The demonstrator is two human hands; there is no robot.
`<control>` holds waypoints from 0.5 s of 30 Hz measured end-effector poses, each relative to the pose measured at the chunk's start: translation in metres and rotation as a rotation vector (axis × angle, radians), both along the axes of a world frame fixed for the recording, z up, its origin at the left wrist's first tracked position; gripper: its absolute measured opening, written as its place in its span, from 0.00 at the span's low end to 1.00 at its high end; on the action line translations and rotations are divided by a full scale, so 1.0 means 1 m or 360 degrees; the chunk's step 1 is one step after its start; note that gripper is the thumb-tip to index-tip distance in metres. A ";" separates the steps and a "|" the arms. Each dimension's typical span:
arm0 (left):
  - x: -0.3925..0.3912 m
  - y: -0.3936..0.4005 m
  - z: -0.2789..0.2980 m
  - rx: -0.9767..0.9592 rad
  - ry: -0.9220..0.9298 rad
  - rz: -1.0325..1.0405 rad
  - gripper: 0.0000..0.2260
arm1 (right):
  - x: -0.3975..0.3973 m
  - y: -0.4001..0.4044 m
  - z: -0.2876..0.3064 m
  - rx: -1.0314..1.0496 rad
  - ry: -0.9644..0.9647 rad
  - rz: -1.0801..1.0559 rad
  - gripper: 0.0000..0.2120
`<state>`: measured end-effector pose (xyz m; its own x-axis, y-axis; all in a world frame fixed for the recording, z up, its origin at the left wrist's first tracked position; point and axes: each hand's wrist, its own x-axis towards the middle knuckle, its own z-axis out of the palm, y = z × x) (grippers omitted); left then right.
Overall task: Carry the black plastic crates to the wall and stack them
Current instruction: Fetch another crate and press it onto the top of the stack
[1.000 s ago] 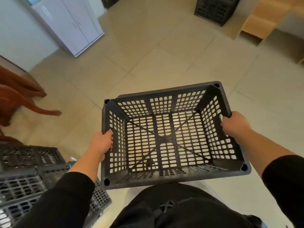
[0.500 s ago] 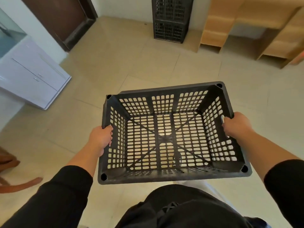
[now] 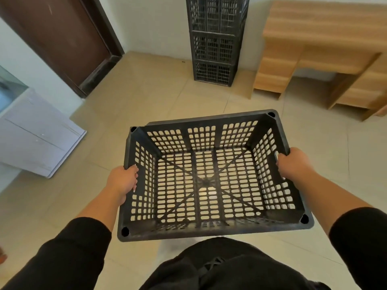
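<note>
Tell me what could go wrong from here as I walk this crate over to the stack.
The stack of crates at the wall already looks tall, so lifting the carried crate on top could topple it. The wooden desk stands close beside it and could be clipped. Both hands, left and right, grip only the rims.

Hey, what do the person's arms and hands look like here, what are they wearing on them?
Both hands are bare: the left hand and right hand show no gloves, rings or watch. Each arm has a black long sleeve pushed up, leaving the forearms uncovered. The fabric looks plain and soft, with no visible markings.
</note>
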<state>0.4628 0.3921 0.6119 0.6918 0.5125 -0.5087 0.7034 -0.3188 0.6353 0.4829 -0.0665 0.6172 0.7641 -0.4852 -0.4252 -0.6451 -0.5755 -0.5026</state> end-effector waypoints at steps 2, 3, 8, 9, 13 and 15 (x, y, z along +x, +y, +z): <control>0.041 0.004 -0.002 0.0002 0.0017 -0.0015 0.15 | 0.037 0.005 0.001 0.0002 0.0018 -0.0013 0.17; 0.063 0.007 -0.003 0.0000 0.0027 -0.0028 0.15 | 0.056 0.008 0.001 0.0004 0.0012 -0.0023 0.17; 0.182 0.026 -0.005 -0.0037 0.0050 -0.0124 0.14 | 0.146 0.027 0.004 -0.0017 0.0009 -0.0127 0.17; 0.204 0.030 -0.002 -0.0041 0.0057 -0.0150 0.14 | 0.160 0.032 0.005 -0.0011 0.0006 -0.0155 0.17; 0.297 0.040 0.008 -0.0034 0.0037 -0.0236 0.14 | 0.218 0.043 0.012 0.0010 0.0018 -0.0272 0.17; 0.340 0.039 0.015 -0.0024 0.0015 -0.0282 0.14 | 0.245 0.046 0.018 0.0035 0.0016 -0.0308 0.16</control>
